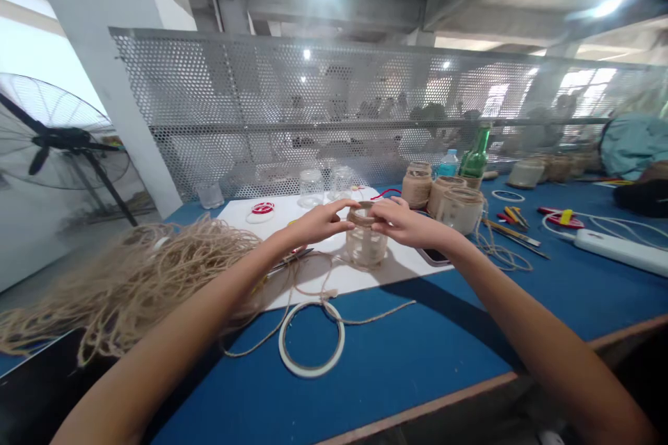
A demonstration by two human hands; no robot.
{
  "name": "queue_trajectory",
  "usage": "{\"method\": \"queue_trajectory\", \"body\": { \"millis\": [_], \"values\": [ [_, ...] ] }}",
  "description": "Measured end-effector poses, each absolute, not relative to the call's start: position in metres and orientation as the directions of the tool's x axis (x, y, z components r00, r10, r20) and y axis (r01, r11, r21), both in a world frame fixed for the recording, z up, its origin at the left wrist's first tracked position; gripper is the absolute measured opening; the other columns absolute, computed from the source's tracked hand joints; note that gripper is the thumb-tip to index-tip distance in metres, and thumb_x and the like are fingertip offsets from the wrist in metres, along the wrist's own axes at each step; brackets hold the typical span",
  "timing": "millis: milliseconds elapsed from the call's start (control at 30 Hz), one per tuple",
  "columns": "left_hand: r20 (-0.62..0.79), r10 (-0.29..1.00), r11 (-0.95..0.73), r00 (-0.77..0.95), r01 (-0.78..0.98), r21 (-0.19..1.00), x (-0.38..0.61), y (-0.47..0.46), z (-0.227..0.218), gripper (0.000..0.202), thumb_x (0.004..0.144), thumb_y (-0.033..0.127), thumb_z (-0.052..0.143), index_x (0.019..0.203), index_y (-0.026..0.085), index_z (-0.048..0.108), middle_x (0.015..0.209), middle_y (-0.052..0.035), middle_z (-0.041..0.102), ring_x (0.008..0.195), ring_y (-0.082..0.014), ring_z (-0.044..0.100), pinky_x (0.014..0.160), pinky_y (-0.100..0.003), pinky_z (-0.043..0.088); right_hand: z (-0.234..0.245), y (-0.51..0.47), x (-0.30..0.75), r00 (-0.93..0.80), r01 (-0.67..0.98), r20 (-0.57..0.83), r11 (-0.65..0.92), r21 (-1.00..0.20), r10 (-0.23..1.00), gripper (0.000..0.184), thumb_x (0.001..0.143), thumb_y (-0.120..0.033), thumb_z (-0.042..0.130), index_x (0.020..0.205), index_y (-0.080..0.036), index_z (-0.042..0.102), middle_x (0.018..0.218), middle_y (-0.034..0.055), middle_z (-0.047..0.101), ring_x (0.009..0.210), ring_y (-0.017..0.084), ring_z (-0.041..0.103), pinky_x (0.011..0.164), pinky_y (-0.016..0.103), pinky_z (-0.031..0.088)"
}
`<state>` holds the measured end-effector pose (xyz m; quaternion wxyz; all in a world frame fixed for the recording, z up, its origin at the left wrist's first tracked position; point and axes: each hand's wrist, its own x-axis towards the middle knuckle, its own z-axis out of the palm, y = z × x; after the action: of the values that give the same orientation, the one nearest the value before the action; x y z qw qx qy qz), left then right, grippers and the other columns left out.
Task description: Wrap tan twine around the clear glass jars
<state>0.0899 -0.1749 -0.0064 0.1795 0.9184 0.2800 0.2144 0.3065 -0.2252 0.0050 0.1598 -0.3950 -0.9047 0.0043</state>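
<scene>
A glass jar (366, 243) stands upright on a white sheet (313, 278), with jute twine wound round its neck. My left hand (319, 221) pinches the twine at the left of the jar's rim, fingers curled. My right hand (401, 220) grips the rim from the right, fingers closed on the twine band. A loose strand of twine (365, 320) trails from the jar across the blue table (428, 354). A white tape ring (312, 339) lies in front of the sheet.
A large tangle of jute twine (130, 278) lies at the left. Three twine-wrapped jars (443, 198) and a green bottle (476, 156) stand at the right rear, bare jars (312, 186) behind. A white power strip (621, 250), pencils (514, 229), perforated metal screen (334, 104) and fan (57, 139) surround.
</scene>
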Motion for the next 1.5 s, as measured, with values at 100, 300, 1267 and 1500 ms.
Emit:
{"method": "queue_trajectory", "body": {
  "millis": [100, 300, 1267, 1500],
  "values": [
    [0.279, 0.58, -0.783, 0.766, 0.429, 0.45, 0.087, -0.172, -0.006, 0.041, 0.085, 0.035, 0.05, 0.123, 0.02, 0.044, 0.06, 0.0045, 0.048, 0.054, -0.0098, 0.042, 0.056, -0.022, 0.035, 0.003, -0.222, 0.308, -0.657, 0.676, 0.304, 0.718, -0.167, 0.69, 0.016, 0.09, -0.025, 0.035, 0.076, -0.018, 0.04, 0.08, 0.0037, 0.047, 0.076, 0.017, 0.041, 0.077, 0.036, 0.035],
    [0.193, 0.589, -0.77, 0.785, 0.472, 0.43, 0.083, -0.179, 0.009, 0.034, 0.083, 0.034, 0.052, 0.114, 0.019, 0.047, 0.057, 0.006, 0.043, 0.05, -0.0084, 0.036, 0.053, -0.021, 0.031, -0.003, -0.217, 0.308, -0.709, 0.548, 0.346, 0.788, -0.279, 0.615, 0.015, 0.091, -0.028, 0.032, 0.084, -0.019, 0.043, 0.085, 0.0053, 0.047, 0.079, 0.017, 0.041, 0.074, 0.033, 0.039],
    [0.172, 0.495, -0.801, 0.852, 0.371, 0.469, 0.086, -0.182, 0.008, 0.035, 0.084, 0.028, 0.053, 0.117, 0.018, 0.047, 0.105, -0.0068, 0.06, 0.085, -0.0148, 0.055, 0.072, -0.025, 0.042, -0.007, -0.224, 0.297, -0.655, 0.679, 0.34, 0.723, -0.126, 0.675, 0.019, 0.09, -0.032, 0.036, 0.085, -0.017, 0.047, 0.086, 0.0047, 0.054, 0.083, 0.018, 0.047, 0.093, 0.047, 0.024],
    [0.164, 0.486, -0.807, 0.859, 0.368, 0.461, 0.077, -0.175, 0.009, 0.038, 0.085, 0.03, 0.052, 0.121, 0.02, 0.046, 0.105, -0.0057, 0.058, 0.073, -0.0112, 0.05, 0.067, -0.024, 0.04, -0.001, -0.221, 0.306, -0.696, 0.609, 0.334, 0.769, -0.197, 0.636, 0.018, 0.09, -0.032, 0.039, 0.088, -0.017, 0.049, 0.087, 0.0059, 0.053, 0.084, 0.019, 0.045, 0.086, 0.039, 0.034]
  ]
}}
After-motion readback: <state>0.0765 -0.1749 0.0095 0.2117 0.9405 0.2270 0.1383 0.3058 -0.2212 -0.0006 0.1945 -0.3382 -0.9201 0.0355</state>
